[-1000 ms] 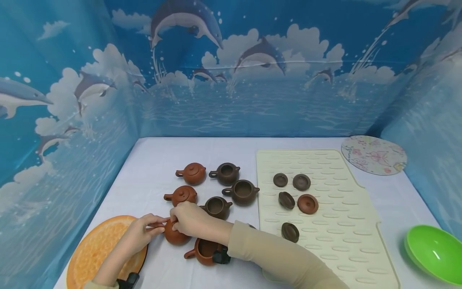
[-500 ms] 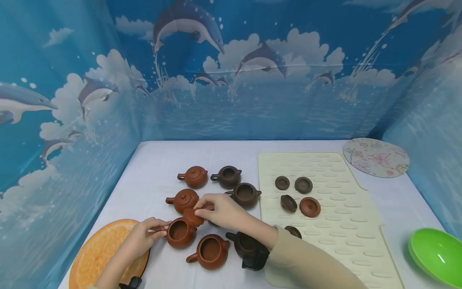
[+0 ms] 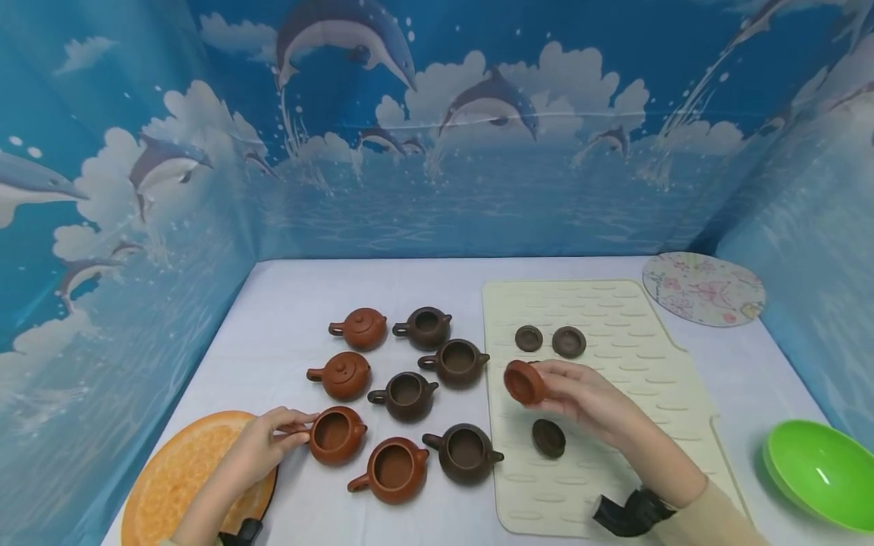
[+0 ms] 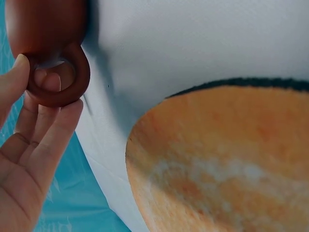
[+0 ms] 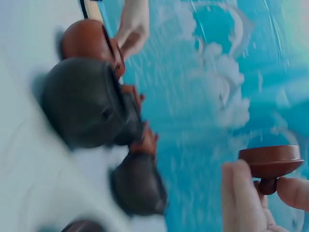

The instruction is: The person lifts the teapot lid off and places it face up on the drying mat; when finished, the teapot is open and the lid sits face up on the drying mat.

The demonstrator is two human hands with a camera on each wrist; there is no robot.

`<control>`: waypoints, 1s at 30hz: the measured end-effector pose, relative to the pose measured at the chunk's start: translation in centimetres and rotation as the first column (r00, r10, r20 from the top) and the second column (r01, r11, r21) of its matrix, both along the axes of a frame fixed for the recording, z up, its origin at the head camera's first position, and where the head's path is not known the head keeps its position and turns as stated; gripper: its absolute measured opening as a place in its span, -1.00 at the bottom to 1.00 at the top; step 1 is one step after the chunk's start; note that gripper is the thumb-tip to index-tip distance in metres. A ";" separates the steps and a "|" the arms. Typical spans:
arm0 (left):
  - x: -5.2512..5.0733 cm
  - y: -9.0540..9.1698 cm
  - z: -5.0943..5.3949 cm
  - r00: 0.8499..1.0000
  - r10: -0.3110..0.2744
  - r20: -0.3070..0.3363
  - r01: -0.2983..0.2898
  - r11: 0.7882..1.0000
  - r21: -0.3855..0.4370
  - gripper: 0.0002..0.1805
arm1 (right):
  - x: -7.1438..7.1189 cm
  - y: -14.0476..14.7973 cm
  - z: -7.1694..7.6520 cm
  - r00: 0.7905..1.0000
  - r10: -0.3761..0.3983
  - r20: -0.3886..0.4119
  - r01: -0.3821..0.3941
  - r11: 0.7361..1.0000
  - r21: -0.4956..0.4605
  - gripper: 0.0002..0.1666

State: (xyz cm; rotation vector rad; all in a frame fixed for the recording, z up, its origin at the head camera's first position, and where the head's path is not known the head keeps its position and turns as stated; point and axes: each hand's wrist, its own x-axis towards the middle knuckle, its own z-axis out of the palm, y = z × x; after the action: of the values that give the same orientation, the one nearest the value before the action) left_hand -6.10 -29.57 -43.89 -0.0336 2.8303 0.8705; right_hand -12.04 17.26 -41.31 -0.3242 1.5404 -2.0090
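- A red lid [image 3: 523,383] was above the left part of the cream mat [image 3: 560,493]; the right hand [image 3: 590,398] pinched its knob [image 5: 268,186] between thumb and fingers, hollow side turned from the palm.
- A lidless red teapot [image 3: 334,434] stood on the worktop [image 3: 300,288], left of the mat and well apart from it, its spout on the side toward the mat.
- The left hand [image 3: 269,444] was nearer that pot, thumb and fingers gripping its handle [image 4: 83,72].
- The right forearm [image 3: 662,459] slanted over the mat from its near right side.
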 end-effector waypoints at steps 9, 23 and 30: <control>-0.2 0.3 0.1 1.000 -0.025 -0.001 0.025 1.000 0.001 -0.76 | 2.0 6.6 -2.8 0.984 -0.068 0.167 0.096 0.981 -0.169 -0.62; 0.3 -0.2 0.3 1.000 -0.031 -0.003 0.031 0.999 -0.012 -0.73 | 4.0 8.5 -5.6 0.985 -0.168 0.026 0.146 0.912 0.384 -0.31; 0.2 -0.2 0.3 0.999 -0.032 0.014 0.033 0.999 -0.007 -0.74 | 4.8 8.9 -5.1 0.989 -0.093 -0.118 0.148 0.726 0.672 -0.42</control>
State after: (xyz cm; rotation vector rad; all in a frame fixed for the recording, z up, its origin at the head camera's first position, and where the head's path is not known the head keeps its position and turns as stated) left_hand -5.91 -29.79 -43.57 0.0054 2.8128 0.8503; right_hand -7.22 26.16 -46.40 0.0054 2.2672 -1.3736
